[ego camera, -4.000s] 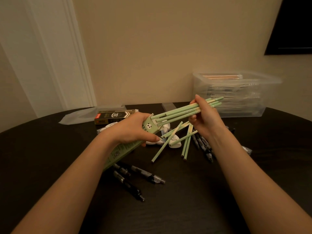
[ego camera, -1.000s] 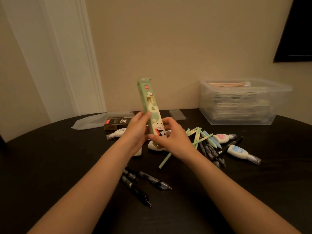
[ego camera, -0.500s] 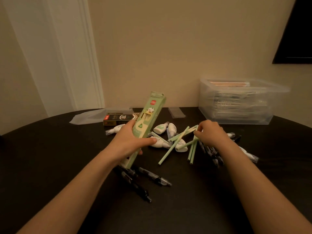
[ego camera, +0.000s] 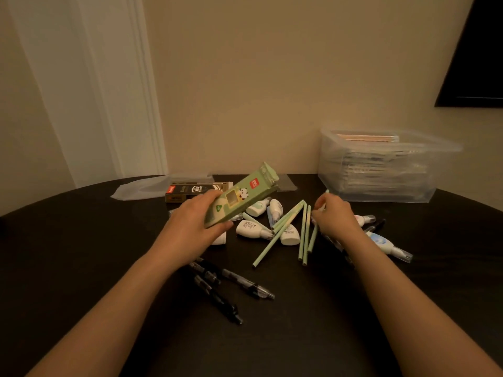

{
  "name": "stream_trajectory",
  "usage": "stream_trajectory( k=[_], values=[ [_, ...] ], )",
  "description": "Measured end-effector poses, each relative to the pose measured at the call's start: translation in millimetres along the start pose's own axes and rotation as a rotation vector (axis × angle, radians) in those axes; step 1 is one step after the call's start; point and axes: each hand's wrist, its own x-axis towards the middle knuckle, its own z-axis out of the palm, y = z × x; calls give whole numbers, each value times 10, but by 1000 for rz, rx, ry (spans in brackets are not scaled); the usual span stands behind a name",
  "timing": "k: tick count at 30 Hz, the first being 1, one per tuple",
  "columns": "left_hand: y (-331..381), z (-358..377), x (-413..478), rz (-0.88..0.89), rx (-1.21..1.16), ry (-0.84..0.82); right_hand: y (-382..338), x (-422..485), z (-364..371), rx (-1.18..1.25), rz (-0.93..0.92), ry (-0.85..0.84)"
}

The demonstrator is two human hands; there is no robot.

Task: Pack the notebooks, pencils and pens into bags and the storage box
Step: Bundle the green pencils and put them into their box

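Evidently the pencil-boxing step is in hand: the left hand (ego camera: 190, 232) grips a tall green cardboard pencil box (ego camera: 239, 198), printed with a panda and a small window, round its lower half and holds it tilted, top end pointing up and toward the other hand. The right hand (ego camera: 336, 217), held apart from the left, is curled down over the loose pale green pencils (ego camera: 304, 232) fanned on the dark round table (ego camera: 81, 254) between the two hands. It seems to pinch a single pencil (ego camera: 326, 191), whose tip shows just above the knuckles. The next move probably calls for gathering the thin sticks into one bundle, lining up their ends, and feeding them into the box top. I cannot tell whether its flap stands open. The pencils lie crossed over white correction-tape dispensers (ego camera: 253, 228), so some may roll when lifted. Black pens (ego camera: 234, 284) lie under and just beside the left forearm, not yet packed. Beyond the right hand stands the clear plastic storage box (ego camera: 386, 183), already holding stacked items. Beyond the left hand lie a black and gold flat carton (ego camera: 196, 190) and a clear plastic bag (ego camera: 147, 187).
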Motion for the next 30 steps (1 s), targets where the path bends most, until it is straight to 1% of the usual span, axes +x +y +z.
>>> stream_trajectory(
  k=[1, 3, 7, 12, 16, 19, 22, 25, 27, 28, 30],
  values=[
    [-10, -6, 2, -10, -12, 18, -22, -9, -26, 93, -14, 7],
    [-43, -4, 10, -41, -8, 40, -93, -20, -31, 212, 13, -44],
    [-82, 20, 24, -94, 0, 26, -174, 24, 94, 173, 115, -156],
    [-84, -10, 36, -108, -19, 45, -256, 85, 163, 235, 218, -270],
    [-99, -17, 32, -107, -16, 50, -330, 174, 213, 265, 302, -272],
    [-88, -20, 29, -97, -15, 40, -366, 201, 169, 319, 319, -240],
    [-73, -37, 28, -74, -16, 25, -434, 173, 23, 542, 263, -240],
    [-83, -56, 27, -47, 51, 8, -578, 44, -192, 949, 87, -303],
    [-98, -75, 30, -49, 89, -5, -655, -42, -298, 1203, -7, -310],
    [-109, -89, 33, -53, 101, -11, -676, -65, -323, 1303, -32, -282],
    [-146, -129, 36, -54, 120, -28, -685, -87, -318, 1473, -25, -169]
  ],
)
